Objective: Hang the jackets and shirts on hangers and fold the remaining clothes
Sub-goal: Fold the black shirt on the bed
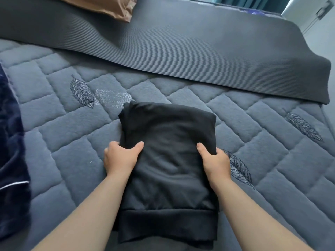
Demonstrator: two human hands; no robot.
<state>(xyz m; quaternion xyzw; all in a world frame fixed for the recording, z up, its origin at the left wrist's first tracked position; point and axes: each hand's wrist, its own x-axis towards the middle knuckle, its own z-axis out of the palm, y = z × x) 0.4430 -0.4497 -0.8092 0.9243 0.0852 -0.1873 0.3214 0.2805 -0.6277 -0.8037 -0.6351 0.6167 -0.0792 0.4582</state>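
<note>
A black garment [168,134] lies folded into a thick rectangle on the grey quilted bed cover [68,127], with a wide hem band at its near end. My left hand [119,156] grips its left edge, thumb on top and fingers tucked under the fabric. On the opposite side my right hand [215,162] grips the right edge the same way, thumb on top. Both hands hold the garment about halfway along its length.
A dark grey ribbed blanket [181,51] stretches across the far side of the bed. A brown pillow [107,6] lies at the top left. Dark navy fabric with white piping [10,160] sits at the left edge. A curtain and white door stand at the top right.
</note>
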